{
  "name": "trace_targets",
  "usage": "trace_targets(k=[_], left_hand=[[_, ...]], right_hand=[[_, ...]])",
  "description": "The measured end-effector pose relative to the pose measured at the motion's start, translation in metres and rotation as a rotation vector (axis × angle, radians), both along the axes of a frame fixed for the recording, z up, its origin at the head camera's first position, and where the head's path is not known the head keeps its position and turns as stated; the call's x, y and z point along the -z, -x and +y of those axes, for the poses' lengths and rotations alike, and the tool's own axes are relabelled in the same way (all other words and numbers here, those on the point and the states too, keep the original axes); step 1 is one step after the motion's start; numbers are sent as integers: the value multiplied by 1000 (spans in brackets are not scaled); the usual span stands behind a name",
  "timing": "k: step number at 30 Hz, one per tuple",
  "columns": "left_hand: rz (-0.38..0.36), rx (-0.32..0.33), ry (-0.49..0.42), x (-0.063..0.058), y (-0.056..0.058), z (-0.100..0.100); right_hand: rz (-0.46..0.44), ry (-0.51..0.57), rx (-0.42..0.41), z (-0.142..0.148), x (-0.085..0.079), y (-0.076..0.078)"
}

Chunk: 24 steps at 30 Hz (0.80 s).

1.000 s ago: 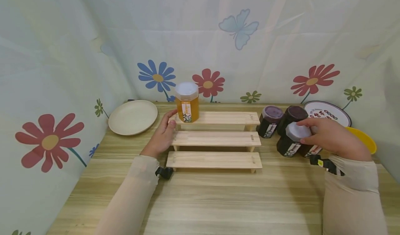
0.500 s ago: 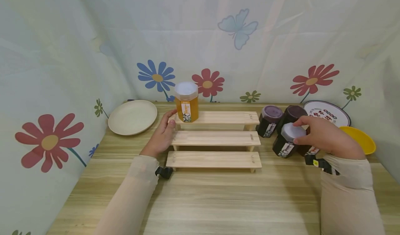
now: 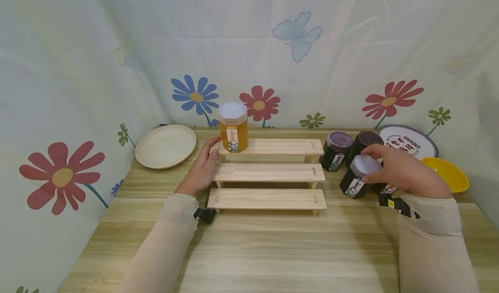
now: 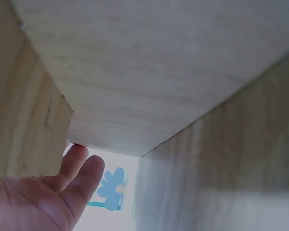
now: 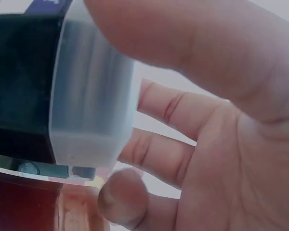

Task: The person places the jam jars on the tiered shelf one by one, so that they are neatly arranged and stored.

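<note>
In the head view, my right hand (image 3: 407, 172) grips a dark octagonal jar (image 3: 354, 186) by its whitish lid (image 3: 363, 165), thumb in front and fingers behind. The jar leans slightly. In the right wrist view, the translucent lid (image 5: 89, 96) sits between thumb and fingers, with a reddish jar (image 5: 24, 204) close below. My left hand (image 3: 199, 172) rests at the left end of a three-step wooden shelf (image 3: 269, 172). Its fingers (image 4: 82, 175) reach past the wood, fairly straight, in the left wrist view. A honey jar (image 3: 238, 135) with a white lid stands at the top step's left end.
Two dark jars with purplish lids, one in front (image 3: 336, 152) and one behind (image 3: 365, 142), stand right of the shelf. Farther right are a printed plate (image 3: 422, 143) and a yellow dish (image 3: 454, 176). A cream plate (image 3: 165, 146) lies back left. A flowered curtain (image 3: 331, 76) encloses the table.
My right hand has drawn the white-lidded dark jar a little left and toward me, away from the jars behind it, and it leans more. The left hand and honey jar have stayed put.
</note>
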State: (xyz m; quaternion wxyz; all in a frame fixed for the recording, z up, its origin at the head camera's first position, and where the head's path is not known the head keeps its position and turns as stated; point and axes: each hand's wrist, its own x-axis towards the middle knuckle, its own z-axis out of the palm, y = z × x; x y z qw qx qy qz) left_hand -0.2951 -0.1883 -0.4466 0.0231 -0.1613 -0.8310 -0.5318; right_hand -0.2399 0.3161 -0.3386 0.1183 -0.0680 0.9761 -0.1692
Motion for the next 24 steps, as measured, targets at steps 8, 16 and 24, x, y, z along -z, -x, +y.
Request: trace_targets(k=[8, 16, 24], left_hand=[[-3, 2, -10, -1, 0, 0], [6, 7, 1, 0, 0, 0], [3, 3, 1, 0, 1, 0]], right_hand=[[-1, -29, 7, -3, 1, 0], [23, -41, -4, -2, 2, 1], [57, -24, -15, -2, 2, 2]])
